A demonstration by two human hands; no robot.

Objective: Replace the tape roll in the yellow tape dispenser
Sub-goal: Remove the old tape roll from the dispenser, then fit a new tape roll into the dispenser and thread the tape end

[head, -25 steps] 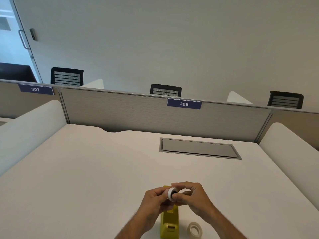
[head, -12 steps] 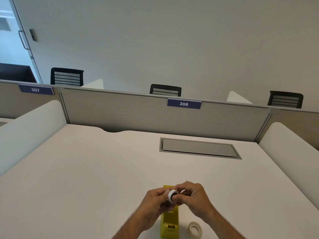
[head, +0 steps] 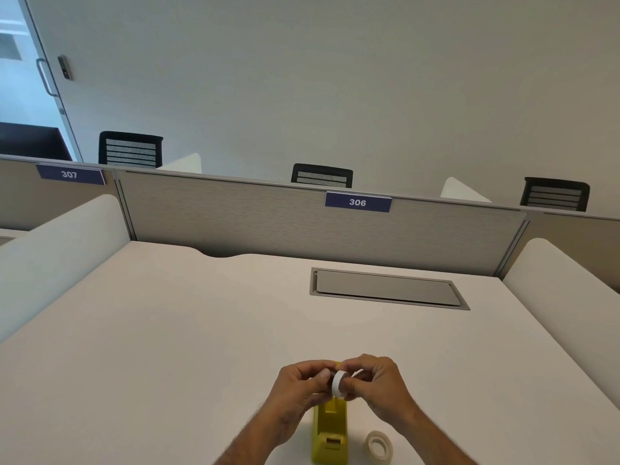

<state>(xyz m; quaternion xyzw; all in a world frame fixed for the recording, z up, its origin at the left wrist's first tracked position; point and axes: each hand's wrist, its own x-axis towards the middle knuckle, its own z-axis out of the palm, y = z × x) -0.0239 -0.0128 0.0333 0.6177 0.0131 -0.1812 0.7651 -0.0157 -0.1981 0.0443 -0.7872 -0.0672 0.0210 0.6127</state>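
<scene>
A white tape roll [head: 338, 384] is held on edge just above the far end of the yellow tape dispenser [head: 330, 431], which stands on the white table [head: 167, 347] with its cutter end toward the near edge. The roll is pinched from both sides: the fingers of the left hand [head: 298, 389] are pressed against its left face, the thumb tip [head: 323, 375] lying at the rim, and the fingers of the right hand [head: 375, 384] are closed on its right face and lower edge. The two hands almost meet over the dispenser, so the far end of its body is hidden behind them; whether a hub or spindle sits inside the roll cannot be told.

A second, translucent tape roll [head: 379, 446] lies flat on the table just to the right of the dispenser's near end, apart from it and untouched. Beyond the dispenser, further out on the table and to the right, a grey recessed cable hatch [head: 385, 289] is set flush into the surface. Behind that, a grey partition panel [head: 235, 216] bearing a blue plate marked 306 [head: 357, 202] closes off the table's far side, and the tops of three black mesh chair backs are seen over it.
</scene>
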